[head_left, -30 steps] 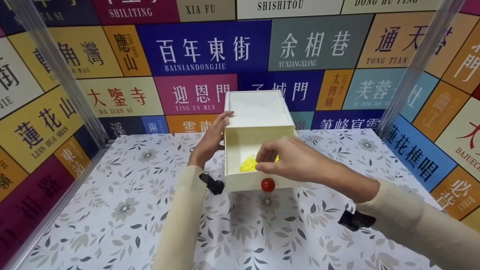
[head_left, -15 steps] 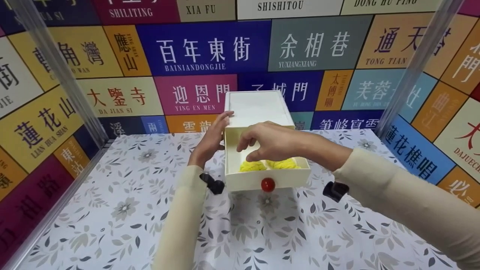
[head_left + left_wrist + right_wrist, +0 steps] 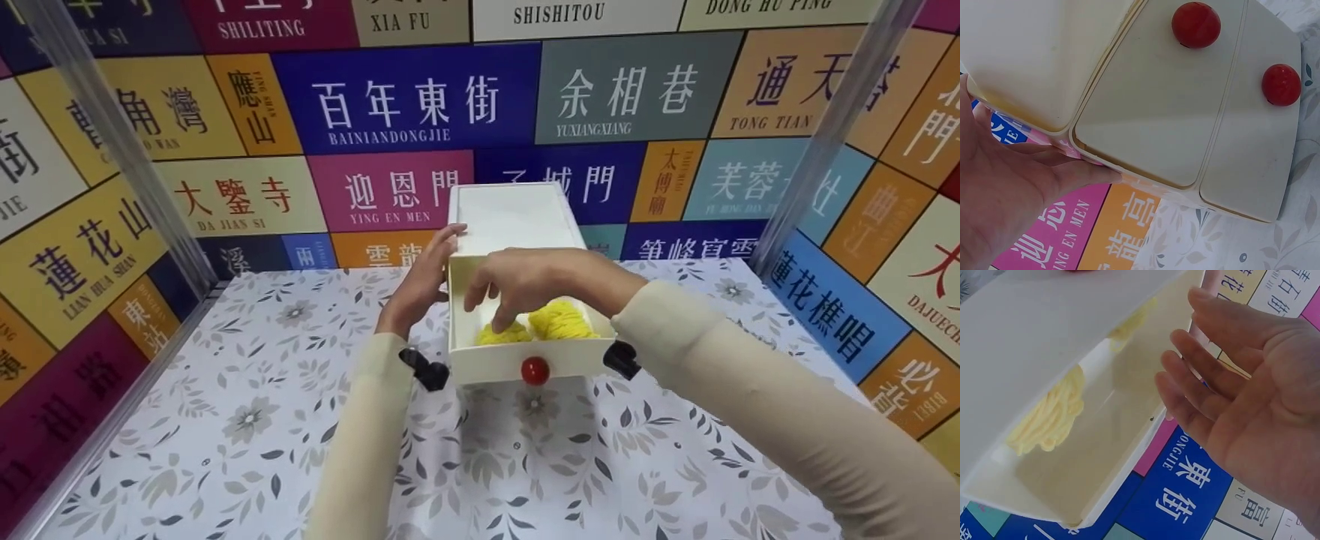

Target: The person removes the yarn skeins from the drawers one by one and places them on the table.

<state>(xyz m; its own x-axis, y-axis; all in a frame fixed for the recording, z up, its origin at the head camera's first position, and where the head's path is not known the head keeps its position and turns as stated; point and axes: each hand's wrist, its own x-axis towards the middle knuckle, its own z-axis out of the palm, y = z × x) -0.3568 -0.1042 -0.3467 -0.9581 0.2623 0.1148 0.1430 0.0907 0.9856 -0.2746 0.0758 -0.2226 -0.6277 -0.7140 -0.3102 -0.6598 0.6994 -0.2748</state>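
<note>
A white drawer box (image 3: 517, 214) stands at the table's far side with its top drawer (image 3: 491, 364) pulled out. Two yellow bundles that look like yarn, a right one (image 3: 564, 321) and a left one (image 3: 506, 334), lie in that drawer. My left hand (image 3: 420, 285) rests against the box's left side, fingers extended along it in the left wrist view. Over the drawer hovers my right hand (image 3: 529, 281), its fingers loosely bent and nothing held. In the right wrist view this hand (image 3: 1247, 394) is apart from the yellow bundle (image 3: 1053, 413).
A red knob (image 3: 535, 370) sits on the pulled-out drawer's front. Below it, the left wrist view shows two shut drawers with red knobs, an upper knob (image 3: 1196, 25) and a lower knob (image 3: 1281, 84). Behind stands a wall (image 3: 405, 97) of colourful signs. A floral cloth (image 3: 247, 420) covers the table.
My right hand has moved left across the drawer, and its fingers have spread from a tighter curl. The right yellow bundle has come into view. My left hand has stayed put.
</note>
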